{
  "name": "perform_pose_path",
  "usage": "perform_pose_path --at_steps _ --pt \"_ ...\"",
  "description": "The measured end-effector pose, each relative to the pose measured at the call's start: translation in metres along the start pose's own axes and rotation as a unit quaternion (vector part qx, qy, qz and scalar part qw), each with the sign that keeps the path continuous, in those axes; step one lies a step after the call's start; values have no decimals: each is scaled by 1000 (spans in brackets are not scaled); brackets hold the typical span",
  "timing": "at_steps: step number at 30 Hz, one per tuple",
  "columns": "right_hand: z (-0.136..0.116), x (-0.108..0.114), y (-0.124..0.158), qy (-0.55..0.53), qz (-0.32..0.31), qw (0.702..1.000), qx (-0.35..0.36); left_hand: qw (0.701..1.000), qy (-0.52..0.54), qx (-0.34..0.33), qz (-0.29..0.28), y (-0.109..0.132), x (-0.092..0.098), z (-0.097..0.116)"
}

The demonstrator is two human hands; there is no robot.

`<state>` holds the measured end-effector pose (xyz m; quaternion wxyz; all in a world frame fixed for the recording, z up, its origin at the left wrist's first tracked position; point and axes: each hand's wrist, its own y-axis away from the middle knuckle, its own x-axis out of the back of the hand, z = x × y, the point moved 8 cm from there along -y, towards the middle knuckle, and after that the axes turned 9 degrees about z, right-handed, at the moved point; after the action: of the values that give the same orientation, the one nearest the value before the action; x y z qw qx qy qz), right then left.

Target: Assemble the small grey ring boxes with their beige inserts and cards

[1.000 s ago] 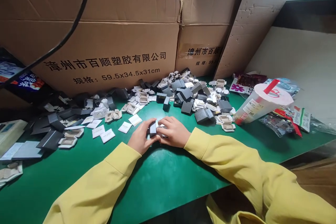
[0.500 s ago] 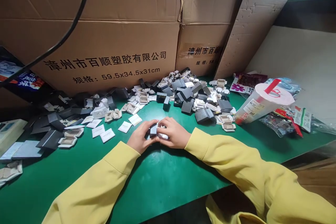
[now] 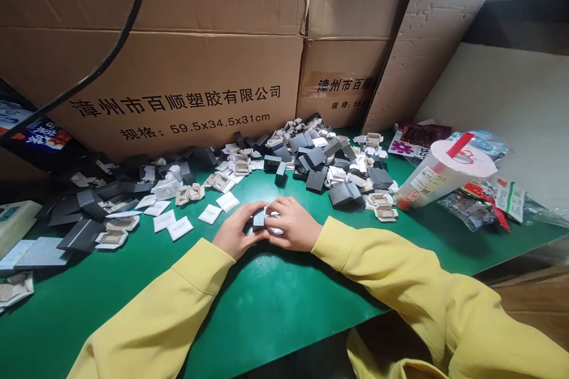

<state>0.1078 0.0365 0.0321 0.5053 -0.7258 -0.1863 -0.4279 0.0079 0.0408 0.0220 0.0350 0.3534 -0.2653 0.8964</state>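
Note:
At the middle of the green table, my left hand (image 3: 234,232) grips a small dark grey box (image 3: 258,219) between thumb and fingers. My right hand (image 3: 297,225) presses against the box's right side, its fingers closed round a white piece (image 3: 275,230) that is mostly hidden. Whether the white piece sits partly inside the box I cannot tell. Left of my hands lie several flat white printed packets (image 3: 179,228). Just beyond them, a small dark box (image 3: 280,173) stands by itself before a heap of dark boxes and white folded inserts (image 3: 315,157).
A second pile of dark boxes (image 3: 91,204) and inserts spreads along the left. Large cardboard cartons (image 3: 186,65) wall off the back of the green table (image 3: 284,320). On the right stand a drink cup with a red straw (image 3: 433,174) and snack wrappers (image 3: 471,207). A black cable (image 3: 111,56) hangs upper left.
The view has shifted very slightly. Both hands keep their hold on the dark box and white piece, with hardly any visible movement.

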Motion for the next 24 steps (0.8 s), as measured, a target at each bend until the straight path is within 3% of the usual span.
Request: perform_pose_path --at_steps 9,16,24 --pt "0 -1 -1 -5 -27 998 48 1000 -2 7 -25 -2 -2 -1" --pt "-4 0 4 0 55 997 62 999 13 15 -32 -3 -1 -3" --pt "-6 1 0 -48 30 995 87 999 21 14 -43 -3 -2 -3"
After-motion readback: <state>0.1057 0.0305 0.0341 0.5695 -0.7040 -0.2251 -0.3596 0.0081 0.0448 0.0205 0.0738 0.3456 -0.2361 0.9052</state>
